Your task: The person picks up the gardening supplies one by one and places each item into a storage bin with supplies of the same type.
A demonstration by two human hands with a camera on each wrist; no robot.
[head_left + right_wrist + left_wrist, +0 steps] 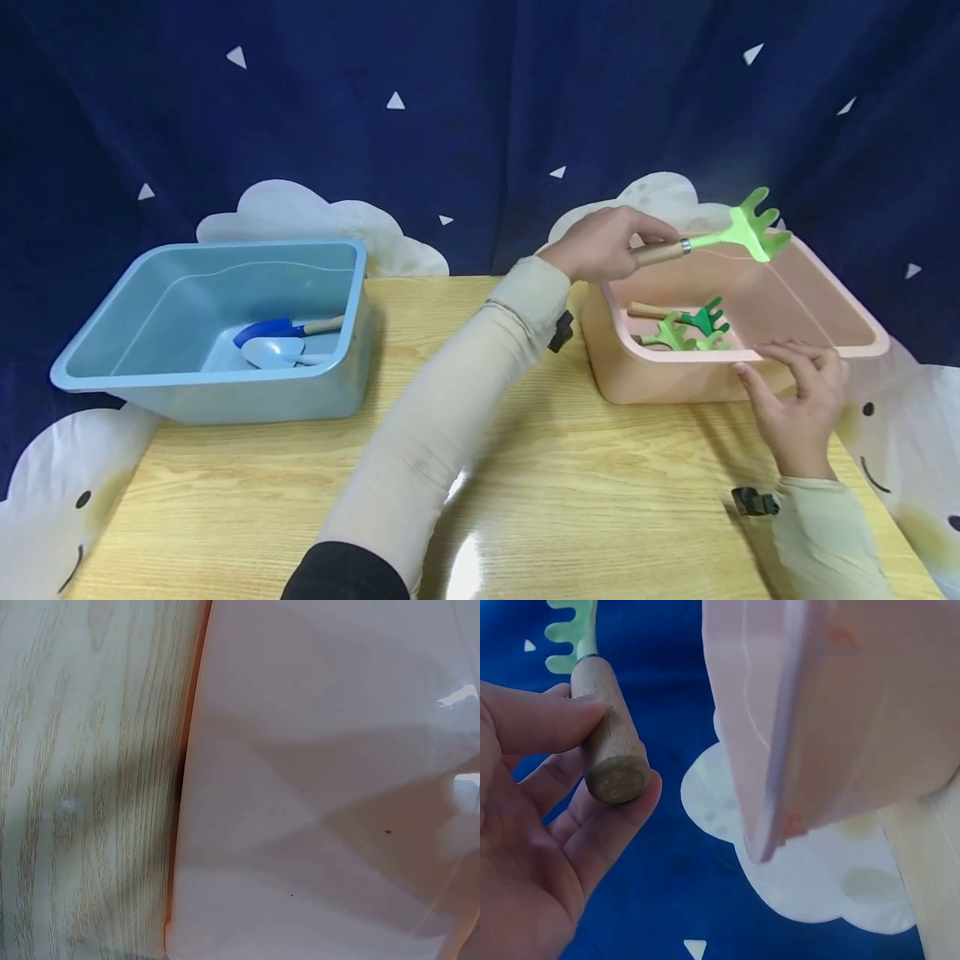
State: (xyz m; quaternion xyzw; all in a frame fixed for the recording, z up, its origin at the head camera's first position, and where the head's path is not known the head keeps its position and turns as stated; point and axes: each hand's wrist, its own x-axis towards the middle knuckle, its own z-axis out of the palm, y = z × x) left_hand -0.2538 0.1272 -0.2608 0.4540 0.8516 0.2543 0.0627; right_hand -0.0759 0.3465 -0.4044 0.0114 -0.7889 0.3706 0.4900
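My left hand (603,243) grips the wooden handle of a light green hand rake (750,229), its tines pointing right above the pink bin (675,379). In the left wrist view, thumb and fingers close round that handle, its butt end towards the camera. A dark green hand rake (705,318) and light green rakes (670,333) lie inside the pink bin, partly hidden by its front wall. My right hand (806,408) holds the bin's front rim near the right corner, thumb towards the outer wall. The right wrist view shows only the bin's wall and the table.
On the left of the wooden table (585,500) stands a blue bin (270,400). In it lie a dark blue trowel (262,331) and a light blue trowel (272,353). A dark blue curtain (465,108) with white clouds hangs behind the table.
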